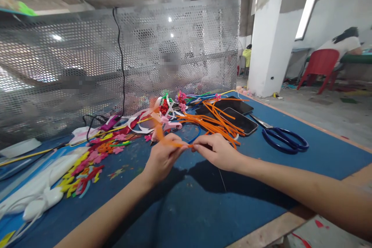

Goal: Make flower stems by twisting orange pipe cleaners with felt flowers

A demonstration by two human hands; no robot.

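Head camera: we have both hands close together above the blue tabletop (316, 164), near the middle of the view. Our left hand (163, 158) is mostly curled, thumb and fingers pinched on an orange strip (159, 131), whose blurred loose length rises above that hand. Our right hand (217, 151) has its thumb and fingertips brought together at the strip's other end, just beside the left fingertips, with its remaining fingers bent. Below the right hand we see a thin pale wire (222, 180); we cannot tell whether it is held.

Just beyond our hands lies a loose bundle of orange stems (216, 126), partly over a dark phone (247, 125). To the right of the phone rest scissors (286, 140) with dark blue handles, their blades pointing away from us. Behind our left hand are a pink clip (172, 126) and a curled white ribbon (137, 121). On the left we have a heap of coloured pieces (95, 157) beside a long white device (43, 184). A perforated metal screen (197, 62) stands at the back, a black cord (121, 66) hanging down it. Far right, a person (343, 44) sits on a red chair (323, 62).
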